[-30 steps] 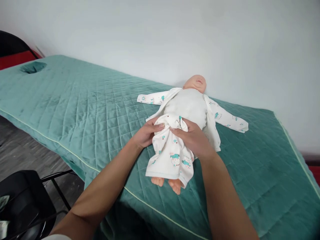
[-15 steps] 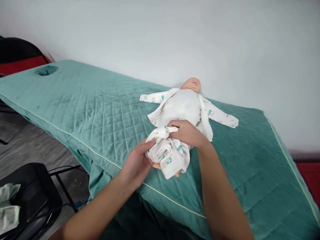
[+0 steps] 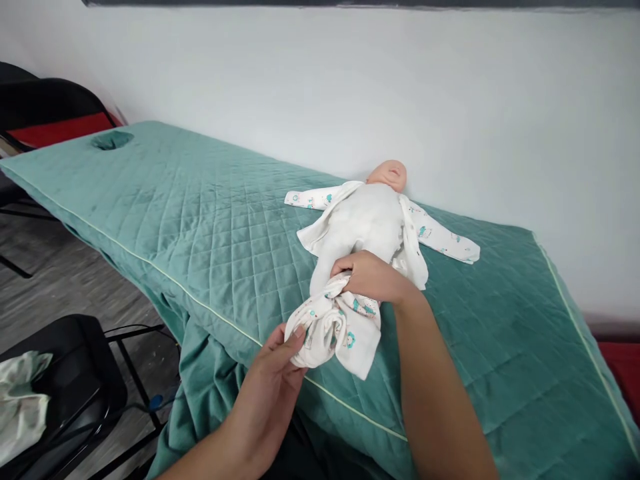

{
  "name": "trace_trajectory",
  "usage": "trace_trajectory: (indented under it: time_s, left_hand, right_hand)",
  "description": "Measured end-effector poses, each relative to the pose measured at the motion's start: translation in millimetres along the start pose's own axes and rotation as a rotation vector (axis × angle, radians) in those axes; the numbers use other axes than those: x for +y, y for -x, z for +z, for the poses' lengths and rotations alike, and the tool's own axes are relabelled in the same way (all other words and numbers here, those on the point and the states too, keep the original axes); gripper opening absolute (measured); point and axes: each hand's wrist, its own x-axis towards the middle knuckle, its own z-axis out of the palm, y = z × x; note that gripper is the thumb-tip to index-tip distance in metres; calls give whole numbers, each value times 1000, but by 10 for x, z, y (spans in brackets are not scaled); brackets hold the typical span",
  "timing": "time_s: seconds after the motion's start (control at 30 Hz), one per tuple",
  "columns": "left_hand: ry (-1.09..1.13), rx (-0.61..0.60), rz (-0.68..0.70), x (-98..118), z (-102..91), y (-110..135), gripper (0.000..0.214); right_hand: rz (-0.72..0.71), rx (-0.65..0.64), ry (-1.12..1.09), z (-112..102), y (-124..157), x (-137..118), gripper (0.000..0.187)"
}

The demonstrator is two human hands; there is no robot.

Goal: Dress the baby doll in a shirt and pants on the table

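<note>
A green quilted cover (image 3: 215, 193) lies beneath a doll (image 3: 370, 210), which is on its back in an open white printed top (image 3: 415, 257). Printed pants (image 3: 325, 323) bunch at the doll's lower legs, between both grips: the left hand (image 3: 273, 377) pinches their near side, thumb on top, and the right hand (image 3: 373, 277) clutches their upper edge

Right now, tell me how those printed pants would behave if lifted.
The printed pants would probably flop, since they bunch in soft folds between the left hand and right hand. They're likely light, looking like thin cloth. Rolling seems unlikely, given their loose, crumpled shape.
</note>
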Motion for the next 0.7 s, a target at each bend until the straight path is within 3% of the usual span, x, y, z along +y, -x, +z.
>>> trace_trajectory:
  time_s: [0.1, 0.23, 0.43, 0.7]
  left_hand:
    - [-100, 40, 59, -22, -145, -72, 30]
    - [-279, 48, 72, 100, -278, -238, 34]
    - [-491, -13, 86, 275, -271, -288, 40]
    - [-500, -90, 42, 332, -284, -327, 43]
  right_hand:
    - [32, 6, 43, 15, 14, -16, 14]
    - [85, 29, 180, 44, 13, -54, 8]
    - [113, 23, 342, 55, 16, -106, 11]
    - [101, 19, 288, 35, 18, -80, 12]
